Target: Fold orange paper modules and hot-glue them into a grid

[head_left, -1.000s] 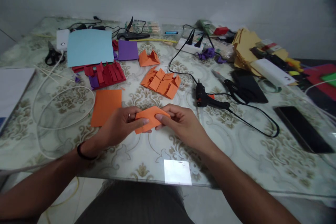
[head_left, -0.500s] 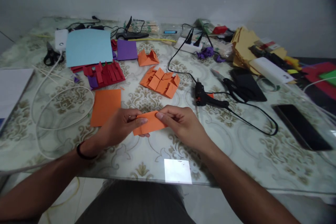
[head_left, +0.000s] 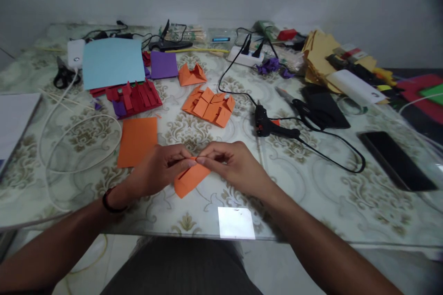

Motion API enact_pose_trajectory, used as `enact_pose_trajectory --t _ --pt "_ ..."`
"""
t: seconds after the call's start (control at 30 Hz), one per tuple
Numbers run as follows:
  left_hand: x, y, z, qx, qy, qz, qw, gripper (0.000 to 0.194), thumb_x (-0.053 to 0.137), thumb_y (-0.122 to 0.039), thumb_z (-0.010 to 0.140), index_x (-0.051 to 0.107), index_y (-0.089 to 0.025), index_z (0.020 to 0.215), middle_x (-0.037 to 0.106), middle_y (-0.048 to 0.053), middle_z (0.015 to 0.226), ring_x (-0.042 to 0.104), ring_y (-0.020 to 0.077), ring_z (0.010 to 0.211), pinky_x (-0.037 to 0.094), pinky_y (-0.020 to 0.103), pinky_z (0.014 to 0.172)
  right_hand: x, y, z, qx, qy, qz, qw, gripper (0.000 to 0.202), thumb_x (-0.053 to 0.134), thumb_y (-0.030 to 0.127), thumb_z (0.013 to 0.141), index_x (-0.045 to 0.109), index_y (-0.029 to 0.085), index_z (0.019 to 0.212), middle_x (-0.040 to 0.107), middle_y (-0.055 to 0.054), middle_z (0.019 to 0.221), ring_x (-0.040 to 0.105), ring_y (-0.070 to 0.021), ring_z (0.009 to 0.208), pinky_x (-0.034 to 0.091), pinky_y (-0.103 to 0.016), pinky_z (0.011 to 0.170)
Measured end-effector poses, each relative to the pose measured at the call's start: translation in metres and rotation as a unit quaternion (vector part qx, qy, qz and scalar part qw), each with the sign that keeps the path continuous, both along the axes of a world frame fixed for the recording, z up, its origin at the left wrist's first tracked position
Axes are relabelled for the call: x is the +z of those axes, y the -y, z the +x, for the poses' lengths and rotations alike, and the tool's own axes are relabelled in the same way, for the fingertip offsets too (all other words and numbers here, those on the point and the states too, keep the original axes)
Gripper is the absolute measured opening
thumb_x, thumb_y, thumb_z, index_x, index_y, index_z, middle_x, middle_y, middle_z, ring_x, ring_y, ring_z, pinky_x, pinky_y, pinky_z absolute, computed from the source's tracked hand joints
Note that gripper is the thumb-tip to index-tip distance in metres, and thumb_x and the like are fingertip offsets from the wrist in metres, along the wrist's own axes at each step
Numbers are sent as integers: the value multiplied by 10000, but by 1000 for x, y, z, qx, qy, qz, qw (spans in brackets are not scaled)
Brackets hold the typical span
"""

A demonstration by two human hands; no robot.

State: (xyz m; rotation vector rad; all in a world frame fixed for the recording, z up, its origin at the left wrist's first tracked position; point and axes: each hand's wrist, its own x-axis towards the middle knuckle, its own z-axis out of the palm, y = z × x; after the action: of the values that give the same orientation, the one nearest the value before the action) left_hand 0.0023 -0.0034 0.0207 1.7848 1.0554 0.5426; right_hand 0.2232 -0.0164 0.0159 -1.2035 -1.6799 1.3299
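Observation:
A folded piece of orange paper [head_left: 191, 180] hangs tilted between my hands, low over the near middle of the table. My left hand [head_left: 158, 169] pinches its upper edge with thumb and fingers. Right beside those fingertips, my right hand [head_left: 230, 162] pinches the same edge, the two thumbs almost touching. A flat orange sheet [head_left: 137, 140] lies just behind my left hand. Further back sit a folded orange paper piece [head_left: 209, 107] with raised flaps and a smaller folded orange piece [head_left: 192, 75].
A black glue gun [head_left: 273, 124] with its cord lies to the right, near black scissors [head_left: 308, 113] and a phone [head_left: 396, 160]. At the left are a light blue sheet [head_left: 113, 63], red folded paper strips [head_left: 136, 98] and a looping white cable [head_left: 43, 147]. A power strip [head_left: 245, 56] stands behind.
The orange paper has turned, its free end now pointing down toward me. My hands have come closer together, the right one sliding left to pinch the top edge beside the left.

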Motion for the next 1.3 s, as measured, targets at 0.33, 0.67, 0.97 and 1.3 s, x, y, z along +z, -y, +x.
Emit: enact_pose_trajectory --t 0.33,0.67,0.97,1.3 --pt "8 -2 -7 -22 0 48 999 317 576 -375 1013 701 -163 812 559 -27 622 439 100 560 324 238 521 12 -2 10 49 7 -12 999 227 707 333 949 728 179 783 659 15 594 538 -106 538 405 -234 530" --pt "2 -2 -3 23 18 18 999 286 609 -376 985 696 -157 822 549 -34 630 417 92 559 309 224 508 7 -5 11 102 -51 -39 993 498 888 348 791 654 235 1216 736 -25 998 701 -173 859 580 -278 742" --pt "-5 -4 -3 60 76 -123 988 284 741 -435 878 744 -151 896 680 5 712 568 120 612 387 215 539 -11 -6 -1 -42 -97 -29 994 266 834 382 837 687 205 971 721 -23 944 644 -158 797 503 -268 679" --pt "-2 -5 -4 27 27 -77 996 265 726 -405 886 799 -153 845 668 -9 649 540 103 594 382 196 537 -4 -3 2 11 21 5 1000 255 700 392 945 698 178 807 616 17 696 499 -125 640 374 -263 592"
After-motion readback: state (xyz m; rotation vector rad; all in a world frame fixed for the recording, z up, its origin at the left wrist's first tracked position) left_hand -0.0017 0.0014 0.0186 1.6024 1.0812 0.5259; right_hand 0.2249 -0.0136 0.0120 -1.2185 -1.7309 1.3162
